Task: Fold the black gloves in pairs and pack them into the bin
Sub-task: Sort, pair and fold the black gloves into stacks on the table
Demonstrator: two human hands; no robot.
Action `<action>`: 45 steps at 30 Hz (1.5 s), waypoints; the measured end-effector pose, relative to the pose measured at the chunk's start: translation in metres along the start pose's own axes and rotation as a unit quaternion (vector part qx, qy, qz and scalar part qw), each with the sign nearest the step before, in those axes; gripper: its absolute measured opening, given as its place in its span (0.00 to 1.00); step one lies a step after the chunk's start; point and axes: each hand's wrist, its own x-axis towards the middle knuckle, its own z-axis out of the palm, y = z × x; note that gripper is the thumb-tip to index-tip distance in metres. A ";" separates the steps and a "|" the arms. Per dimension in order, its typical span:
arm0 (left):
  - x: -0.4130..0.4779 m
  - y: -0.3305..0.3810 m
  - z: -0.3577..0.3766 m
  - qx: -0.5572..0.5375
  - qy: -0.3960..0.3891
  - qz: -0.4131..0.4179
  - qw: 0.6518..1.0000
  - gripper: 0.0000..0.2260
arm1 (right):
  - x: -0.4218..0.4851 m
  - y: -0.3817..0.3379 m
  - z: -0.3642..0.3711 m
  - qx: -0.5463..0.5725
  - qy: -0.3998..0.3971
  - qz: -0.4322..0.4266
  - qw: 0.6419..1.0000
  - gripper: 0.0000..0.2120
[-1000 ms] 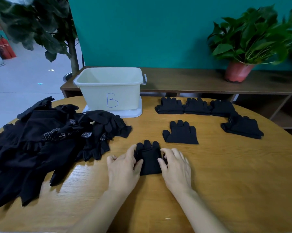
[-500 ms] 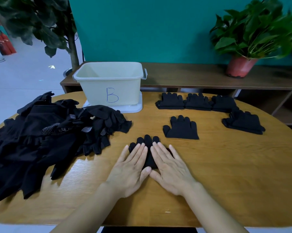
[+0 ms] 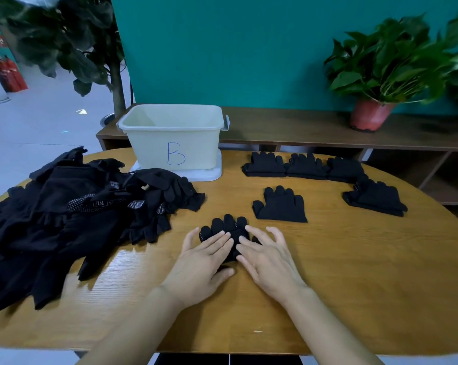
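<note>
A black glove bundle (image 3: 229,225) lies on the near middle of the round wooden table (image 3: 341,280), its five fingertips pointing away from the person. Both hands lie flat on its near half. The left hand (image 3: 200,262) has its fingers straight and together, pressing the fabric, and grips nothing. The right hand (image 3: 268,259) is also uncurled, its fingers spread. The inner ones touch the bundle and the outer ones lift slightly over the table beside it.

Five more flattened black bundles lie to the right and beyond. One middle bundle (image 3: 280,205) is just past the right hand. A row of three bundles (image 3: 305,167) sits side by side and touching near the far edge. A fifth bundle (image 3: 375,197) sits at an angle near the right end of that row. That makes six with the one under the hands. Whether each holds one glove or two cannot be told.

On the left, a loose glove pile (image 3: 72,214) sprawls over the table, too tangled to count. Some of its gloves show white grip dots.

One cream bin (image 3: 173,139), marked with a blue "B", stands at the far edge on a white lid (image 3: 206,173), with the pile touching that lid.

Behind the table is a low wooden shelf unit (image 3: 301,127) against a teal wall. It carries one potted plant (image 3: 370,119), and one leafy tree (image 3: 72,43) stands at the far left.
</note>
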 end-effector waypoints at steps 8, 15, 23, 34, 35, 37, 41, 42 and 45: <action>0.020 0.002 0.001 -0.018 0.057 -0.085 0.995 0.27 | 0.001 0.000 -0.002 0.021 0.015 0.030 0.999 0.21; 0.015 0.003 0.003 -0.027 0.134 -0.063 0.989 0.24 | 0.012 0.004 0.002 -0.075 0.032 0.047 0.996 0.29; 0.032 -0.005 -0.010 0.014 0.154 -0.028 0.988 0.19 | 0.016 0.011 -0.004 -0.093 0.113 0.047 0.988 0.24; 0.143 0.000 -0.080 0.008 0.175 0.056 0.983 0.21 | 0.049 0.081 -0.076 -0.057 0.120 0.130 0.983 0.19; 0.153 0.001 -0.082 0.010 0.169 0.058 0.984 0.22 | 0.051 0.090 -0.079 -0.053 0.119 0.136 0.982 0.18; 0.171 0.005 -0.083 0.014 0.147 0.056 0.988 0.24 | 0.056 0.107 -0.083 -0.050 0.118 0.145 0.981 0.18; 0.201 0.010 -0.077 0.018 0.128 0.056 0.990 0.25 | 0.068 0.138 -0.081 -0.050 0.103 0.155 0.981 0.22; 0.208 0.010 -0.073 0.018 0.128 0.058 0.990 0.25 | 0.070 0.145 -0.079 -0.046 0.101 0.156 0.981 0.23; 0.231 0.005 -0.060 0.009 0.134 0.067 0.989 0.24 | 0.081 0.165 -0.070 -0.045 0.094 0.162 0.981 0.24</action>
